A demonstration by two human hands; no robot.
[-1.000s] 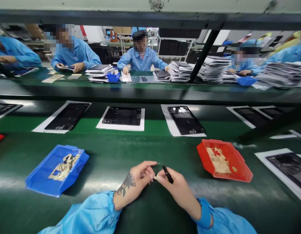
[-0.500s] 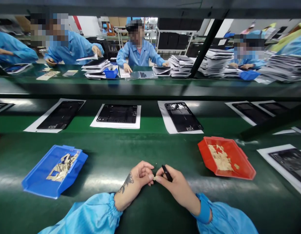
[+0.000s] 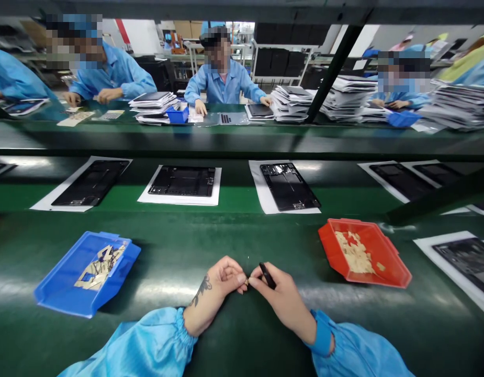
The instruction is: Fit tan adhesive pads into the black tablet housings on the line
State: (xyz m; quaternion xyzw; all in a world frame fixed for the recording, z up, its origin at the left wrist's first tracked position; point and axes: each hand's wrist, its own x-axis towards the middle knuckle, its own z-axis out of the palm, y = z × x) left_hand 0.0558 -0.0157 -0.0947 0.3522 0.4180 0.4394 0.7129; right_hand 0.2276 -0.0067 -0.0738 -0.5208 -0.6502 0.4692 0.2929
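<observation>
My left hand (image 3: pixel 221 283) is closed, thumb and fingers pinching a tiny pale tan piece (image 3: pixel 247 281) above the green bench. Its exact kind is too small to make out. From the other side, the thumb and forefinger tips of my right hand (image 3: pixel 283 293) come together at the same piece. A short black stick-like tool (image 3: pixel 267 275) is tucked in the fingers of my right hand, its lower part hidden. To the left sits a blue bin (image 3: pixel 57 293) with pale and dark flat pieces. On the right a red bin (image 3: pixel 396 277) contains small tan scraps.
Beyond the bins, open black tablet housings (image 3: pixel 182 181) lie on white sheets along a green strip. Another housing (image 3: pixel 467 262) is at the right. A dark slanted post (image 3: pixel 441 196) crosses there. Across the line, several co-workers in blue sit near stacks (image 3: pixel 294 107) of sheeted parts.
My hands stay together, shifted very slightly, with the piece still between the fingertips. The housings appear a little further left. Across the line, the left co-worker's raised hand has come down to the bench.
</observation>
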